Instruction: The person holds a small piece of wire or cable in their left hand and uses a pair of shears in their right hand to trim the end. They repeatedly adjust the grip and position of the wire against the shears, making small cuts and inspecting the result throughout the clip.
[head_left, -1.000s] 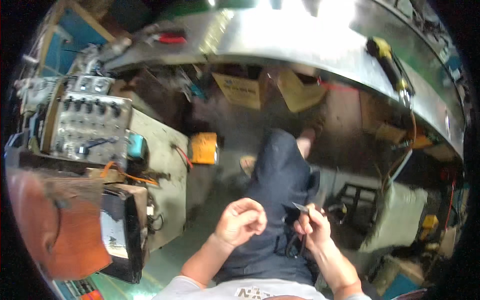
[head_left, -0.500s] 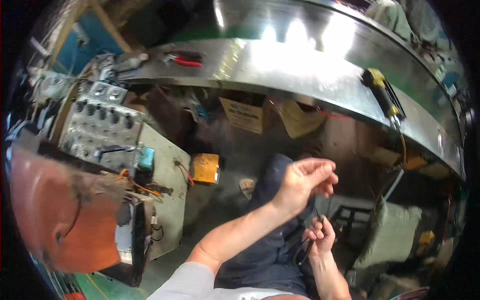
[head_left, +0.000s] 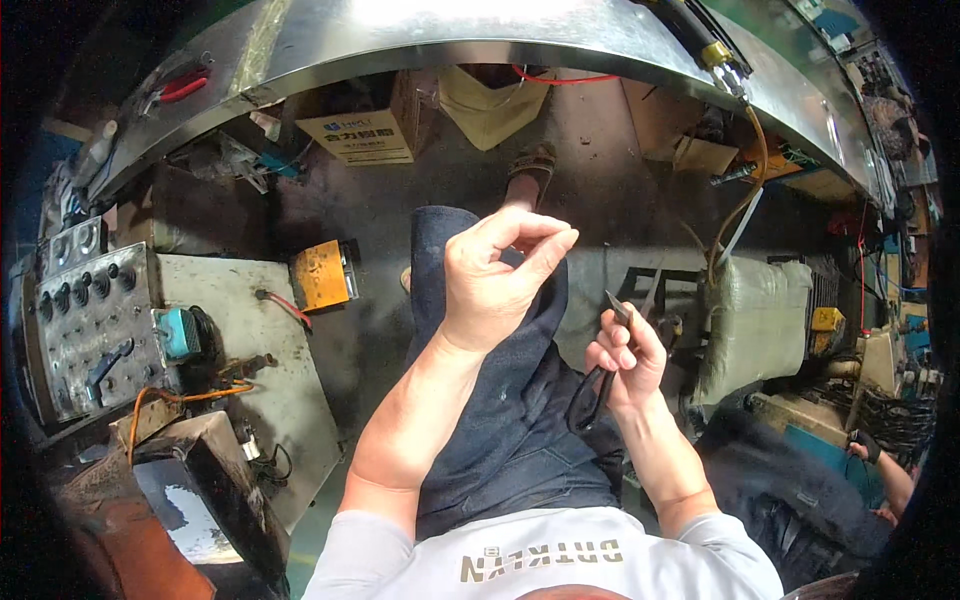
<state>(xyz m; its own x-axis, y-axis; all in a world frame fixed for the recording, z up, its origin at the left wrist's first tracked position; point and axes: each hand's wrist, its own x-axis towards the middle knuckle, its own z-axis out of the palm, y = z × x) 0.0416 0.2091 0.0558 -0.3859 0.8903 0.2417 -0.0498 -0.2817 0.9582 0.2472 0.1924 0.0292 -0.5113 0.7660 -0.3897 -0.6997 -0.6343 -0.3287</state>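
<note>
My left hand is raised over my dark trousers, thumb and fingertips pinched together. Whatever is between those fingertips, if anything, is too small to make out. Lower and to the right, my right hand is closed around a pair of scissors. The black handle loops hang below its fingers, and the pointed blades stick up past the thumb, seemingly apart. A gap separates the scissors from my left hand.
A metal workbench curves across the far side, bearing red-handled pliers and a yellow-black air tool. Cartons stand beneath it. A control panel is at left, an orange box near it. A wrapped bale and another person's arm are at right.
The view has swung, so the bench sits higher and the cartons lie further left. My hands are further apart sideways, the left one still pinched. The scissor blades now show plainly.
</note>
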